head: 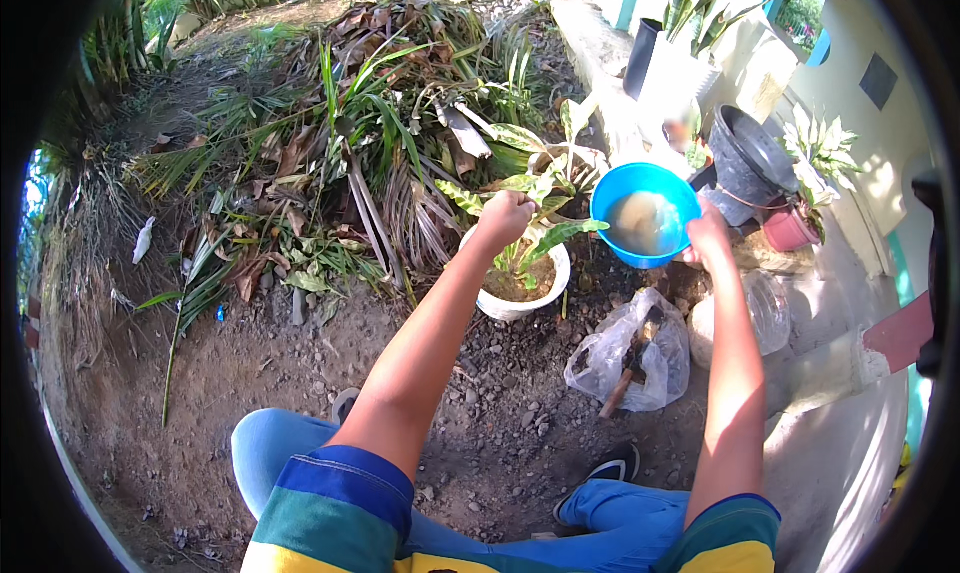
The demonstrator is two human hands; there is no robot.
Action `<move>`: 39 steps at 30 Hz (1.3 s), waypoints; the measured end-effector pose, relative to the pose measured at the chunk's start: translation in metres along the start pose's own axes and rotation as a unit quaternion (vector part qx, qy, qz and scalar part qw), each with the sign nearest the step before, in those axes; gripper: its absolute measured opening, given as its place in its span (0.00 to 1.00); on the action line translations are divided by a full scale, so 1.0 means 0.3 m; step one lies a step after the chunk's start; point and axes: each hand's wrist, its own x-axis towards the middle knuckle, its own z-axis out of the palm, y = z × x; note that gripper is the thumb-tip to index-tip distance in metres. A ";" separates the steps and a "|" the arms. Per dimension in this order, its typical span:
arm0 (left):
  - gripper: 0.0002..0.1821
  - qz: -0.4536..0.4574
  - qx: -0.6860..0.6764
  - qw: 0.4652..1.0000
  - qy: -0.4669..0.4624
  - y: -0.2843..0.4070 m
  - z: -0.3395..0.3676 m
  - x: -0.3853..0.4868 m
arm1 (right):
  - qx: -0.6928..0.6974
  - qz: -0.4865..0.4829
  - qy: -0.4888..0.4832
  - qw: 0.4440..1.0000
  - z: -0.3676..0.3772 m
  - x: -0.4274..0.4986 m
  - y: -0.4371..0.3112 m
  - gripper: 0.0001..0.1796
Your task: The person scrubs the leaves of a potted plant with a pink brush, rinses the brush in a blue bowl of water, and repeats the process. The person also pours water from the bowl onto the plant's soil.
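Note:
My right hand (709, 231) grips the rim of a blue plastic bowl (606, 186) at its right side. Cloudy brownish water (641, 216) lies inside the bowl, which is tilted a little. Left of it, a white pot (510, 306) stands on the ground with soil and a leafy plant (555, 239) in it. Above this pot my left hand (510, 216) is curled closed around leaves of the plant; its fingertips are partly hidden. One long green leaf reaches towards the bowl's left edge.
A clear plastic bag (592, 363) with a wooden-handled tool (616, 394) lies on the stony soil. Beyond the pot rises a heap of cut leaves (300, 153). To the right are black pots (750, 153), a reddish pot (791, 228) and a clear plastic container (769, 310).

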 end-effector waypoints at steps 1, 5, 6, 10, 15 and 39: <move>0.11 -0.036 -0.009 0.999 -0.015 0.034 -0.001 -0.009 | -0.044 -0.018 0.011 0.999 -0.021 0.003 -0.064 0.28; 0.12 -0.072 0.037 0.993 -0.091 0.159 0.003 -0.007 | -0.126 -0.107 0.010 0.986 -0.086 -0.047 -0.292 0.28; 0.11 -0.090 0.005 0.991 -0.099 0.191 0.002 -0.012 | -0.144 -0.122 0.016 0.982 -0.086 -0.064 -0.332 0.28; 0.12 -0.146 -0.013 0.977 -0.151 0.237 -0.040 0.020 | -0.160 -0.148 0.022 0.976 -0.045 -0.102 -0.411 0.26; 0.13 -0.189 -0.135 0.966 -0.116 0.184 -0.026 0.014 | -0.201 -0.186 0.037 0.961 0.028 -0.157 -0.460 0.22; 0.09 -0.010 0.031 0.997 0.068 -0.023 0.010 0.047 | -0.231 -0.314 0.070 0.918 0.219 -0.133 -0.521 0.17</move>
